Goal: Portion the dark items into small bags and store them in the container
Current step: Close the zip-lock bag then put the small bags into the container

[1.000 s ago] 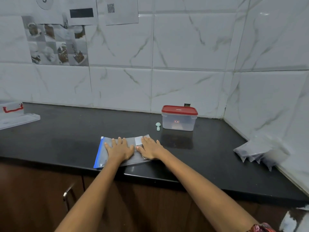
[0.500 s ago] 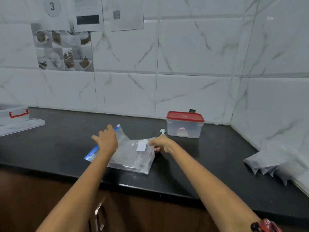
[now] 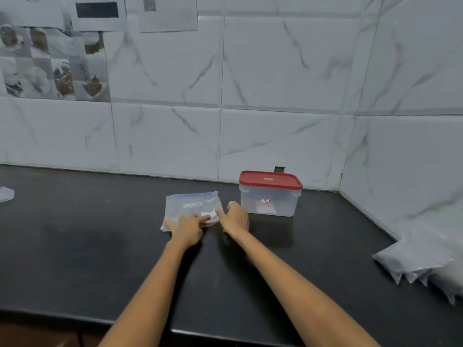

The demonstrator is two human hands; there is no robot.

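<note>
A clear zip bag (image 3: 193,205) with a blue strip along its far edge lies folded on the black counter (image 3: 87,246), just left of the container. My left hand (image 3: 186,227) rests on the bag's near edge with fingers stretched flat over it. At the bag's right edge, my right hand (image 3: 235,217) touches it with a fingertip while its other fingers are curled. The clear container (image 3: 269,196) with a red lid stands shut behind my right hand. I cannot make out any dark items inside the bag.
Several filled pale bags (image 3: 421,264) lie piled against the right wall. A small white object (image 3: 231,202) peeks out behind my right hand. A clear plastic piece (image 3: 6,194) sits at the far left edge. The tiled wall corner closes off the back right.
The bag was lifted off the counter's front, turned over and set down farther back beside the container. It now lies folded smaller. Both hands moved back with it.
</note>
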